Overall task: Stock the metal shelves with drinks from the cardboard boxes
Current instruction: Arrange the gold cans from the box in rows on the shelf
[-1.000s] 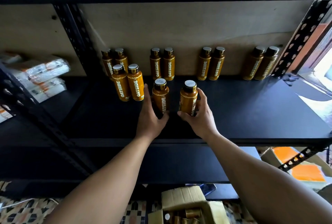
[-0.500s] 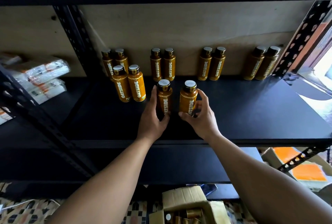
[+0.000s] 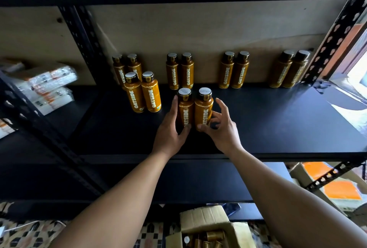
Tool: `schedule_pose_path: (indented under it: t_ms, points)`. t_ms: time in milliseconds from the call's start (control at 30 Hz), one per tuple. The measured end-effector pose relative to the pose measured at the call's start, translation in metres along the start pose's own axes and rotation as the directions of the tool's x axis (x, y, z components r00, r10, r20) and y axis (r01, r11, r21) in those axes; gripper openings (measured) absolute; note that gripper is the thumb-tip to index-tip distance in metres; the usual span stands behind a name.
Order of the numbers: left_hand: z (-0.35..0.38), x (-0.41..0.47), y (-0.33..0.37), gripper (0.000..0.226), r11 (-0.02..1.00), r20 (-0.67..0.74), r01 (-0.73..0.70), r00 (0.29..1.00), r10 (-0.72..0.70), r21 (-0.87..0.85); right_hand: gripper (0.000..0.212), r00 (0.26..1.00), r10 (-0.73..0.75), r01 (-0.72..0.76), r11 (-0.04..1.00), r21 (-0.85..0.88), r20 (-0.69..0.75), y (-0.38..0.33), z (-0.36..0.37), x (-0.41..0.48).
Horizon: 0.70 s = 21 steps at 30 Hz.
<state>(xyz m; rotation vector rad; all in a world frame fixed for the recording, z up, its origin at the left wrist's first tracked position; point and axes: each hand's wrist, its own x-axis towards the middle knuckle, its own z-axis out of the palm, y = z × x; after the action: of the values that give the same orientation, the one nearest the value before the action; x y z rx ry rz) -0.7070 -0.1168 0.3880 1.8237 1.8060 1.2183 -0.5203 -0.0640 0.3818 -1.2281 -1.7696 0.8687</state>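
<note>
Two amber Oatside bottles stand side by side, touching, on the black metal shelf (image 3: 278,128). My left hand (image 3: 168,130) grips the left bottle (image 3: 185,109), fingers along its left side and thumb across its front. My right hand (image 3: 223,130) pinches the low part of the right bottle (image 3: 203,108) between thumb and curled fingertips, with the index finger lifted off. Several more bottle pairs (image 3: 179,70) line the back of the shelf, and one pair (image 3: 143,92) stands forward at the left. An open cardboard box (image 3: 204,220) with bottles sits on the floor below.
A perforated upright post (image 3: 85,45) bounds the shelf on the left, another (image 3: 333,39) on the right. Wrapped white packs (image 3: 45,86) lie on the neighbouring left shelf. Orange-topped boxes (image 3: 341,188) sit at the lower right. Bare shelf surface stretches to the right of my hands.
Both bottles slid back and came together until they touch. My right hand's fingers came from behind its bottle round to its right side, and the index finger lifted.
</note>
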Motion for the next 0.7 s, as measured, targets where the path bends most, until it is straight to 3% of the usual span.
schedule_pose_path:
  t_ms: [233,433,700]
  points:
    - [-0.001,-0.002,0.001,0.105,1.000,0.013,-0.003,1.000,0.003,0.024,0.112,0.996,-0.086,0.087,0.994,-0.067,0.025,-0.004,-0.001,-0.006]
    - [-0.001,-0.001,0.007,0.101,0.994,0.025,-0.038,0.999,0.035,0.103,0.097,0.987,-0.152,0.157,0.972,-0.174,0.043,-0.002,0.000,-0.005]
    - [0.001,0.011,0.005,0.103,0.985,0.064,-0.041,0.997,0.031,0.166,0.107,0.986,-0.149,0.162,0.956,-0.245,0.069,-0.001,-0.005,0.007]
